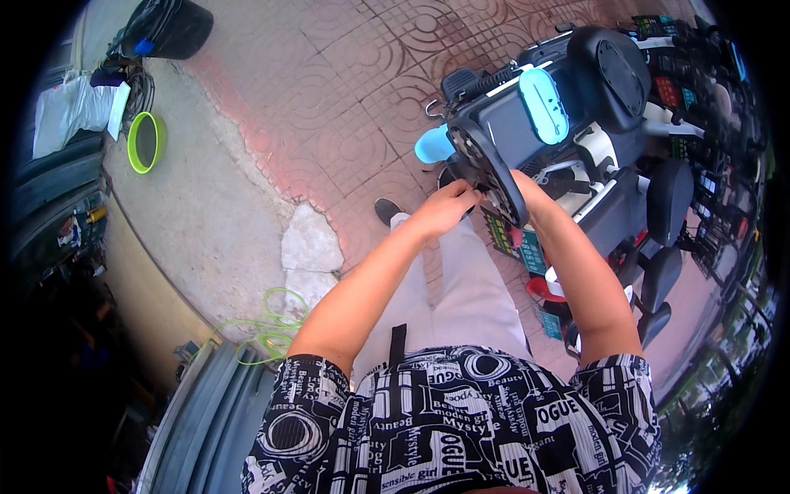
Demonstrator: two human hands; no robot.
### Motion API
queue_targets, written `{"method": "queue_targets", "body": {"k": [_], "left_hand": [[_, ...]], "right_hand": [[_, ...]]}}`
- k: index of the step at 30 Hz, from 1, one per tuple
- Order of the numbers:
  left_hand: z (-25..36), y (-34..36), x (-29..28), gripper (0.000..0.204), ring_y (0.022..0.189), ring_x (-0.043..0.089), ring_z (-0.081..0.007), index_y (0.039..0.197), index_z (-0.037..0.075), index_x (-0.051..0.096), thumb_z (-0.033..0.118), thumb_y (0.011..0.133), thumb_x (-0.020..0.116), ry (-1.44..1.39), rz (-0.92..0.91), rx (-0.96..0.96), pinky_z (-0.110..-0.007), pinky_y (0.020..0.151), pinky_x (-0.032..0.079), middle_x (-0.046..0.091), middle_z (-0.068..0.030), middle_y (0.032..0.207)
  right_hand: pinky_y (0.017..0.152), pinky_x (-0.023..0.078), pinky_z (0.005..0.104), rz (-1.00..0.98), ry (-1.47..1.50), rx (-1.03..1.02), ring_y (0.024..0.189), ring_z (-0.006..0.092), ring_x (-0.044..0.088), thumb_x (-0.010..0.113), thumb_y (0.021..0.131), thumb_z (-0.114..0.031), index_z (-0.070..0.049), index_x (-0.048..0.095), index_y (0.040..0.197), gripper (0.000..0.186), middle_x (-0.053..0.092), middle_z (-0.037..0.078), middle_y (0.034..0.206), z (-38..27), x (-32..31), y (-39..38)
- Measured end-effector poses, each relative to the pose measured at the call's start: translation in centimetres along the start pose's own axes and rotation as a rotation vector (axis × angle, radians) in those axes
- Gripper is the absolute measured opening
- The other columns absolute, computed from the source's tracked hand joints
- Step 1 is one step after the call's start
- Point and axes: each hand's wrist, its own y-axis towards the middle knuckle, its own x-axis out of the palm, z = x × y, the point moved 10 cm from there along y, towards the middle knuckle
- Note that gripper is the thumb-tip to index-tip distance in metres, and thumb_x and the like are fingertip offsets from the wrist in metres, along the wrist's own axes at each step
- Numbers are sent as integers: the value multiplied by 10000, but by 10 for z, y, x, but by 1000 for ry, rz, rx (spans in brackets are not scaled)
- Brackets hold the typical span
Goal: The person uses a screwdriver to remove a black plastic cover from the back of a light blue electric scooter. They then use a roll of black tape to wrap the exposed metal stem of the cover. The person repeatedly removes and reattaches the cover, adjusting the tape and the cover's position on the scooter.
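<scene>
A black oval scooter seat (497,183) is tilted up in front of me, with its underside and metal fittings facing left. My left hand (451,207) is at that underside, its fingers closed against the fittings; whatever they pinch is too small to make out. Behind the seat's right edge, my right hand (527,193) grips the seat, and its fingers are mostly hidden. Beyond the seat, a light blue oblong tray-like piece (544,105) lies on the scooter's dark grey body (510,128). A rounded light blue part (434,145) sticks out to the left.
More parked scooters (658,198) crowd the right side. A green-rimmed basin (146,142) stands on the concrete at left, with a black bucket (177,29) farther off. A green hose (267,333) lies by the grey corrugated metal (206,420). Patterned paving (346,107) stretches ahead.
</scene>
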Motion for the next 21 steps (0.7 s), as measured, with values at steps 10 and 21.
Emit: {"method": "queue_targets", "body": {"k": [10, 21], "left_hand": [[4, 2, 1, 249, 774, 468, -81, 966, 81, 635, 273, 881, 502, 38, 29, -145, -242, 670, 367, 576, 30, 877], [-8, 6, -7, 236, 743, 495, -106, 899, 63, 659, 248, 884, 512, 105, 63, -89, -246, 664, 376, 581, 8, 797]], "right_hand": [[566, 403, 215, -178, 97, -85, 647, 92, 525, 507, 922, -296, -68, 632, 1050, 290, 598, 21, 791, -11, 21, 8], [571, 405, 230, -90, 13, -128, 630, 114, 538, 524, 912, -317, -57, 616, 1039, 303, 606, 39, 789, -13, 14, 9]]}}
